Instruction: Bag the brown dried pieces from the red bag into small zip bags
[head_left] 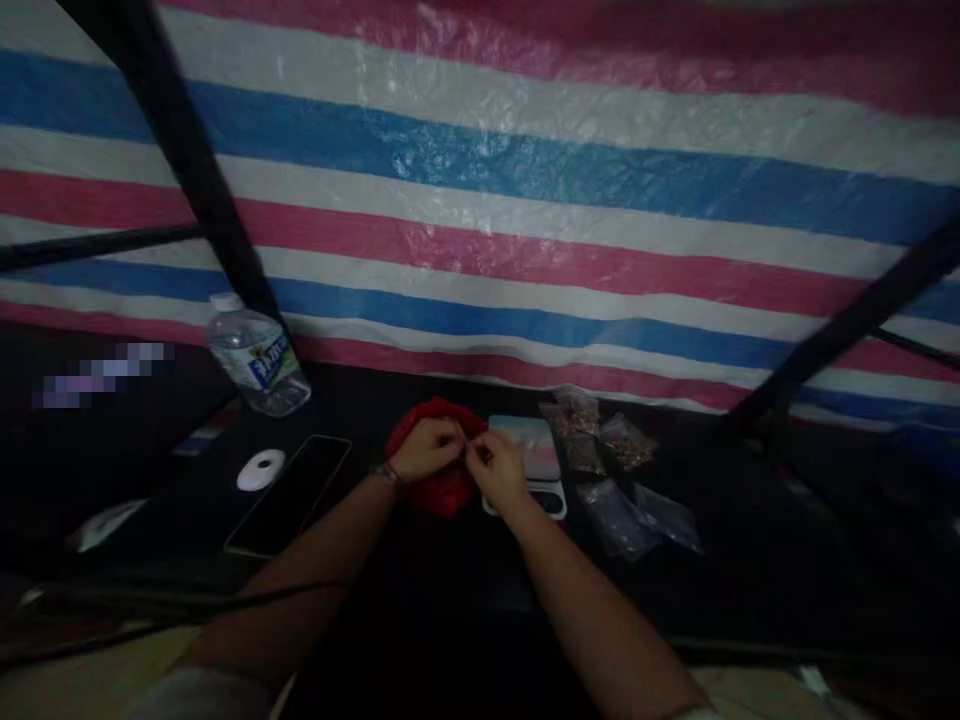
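Grip: both hands, left hand [426,448] and right hand [499,470], pinched together over red bag [442,490].

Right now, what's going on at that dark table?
A person's left hand and right hand meet over a crumpled red plastic bag, pinching something too small to make out between them. To their right lie several small clear plastic packets, some holding brownish bits. To the left sit a black phone, a white round disc and a clear plastic water bottle.
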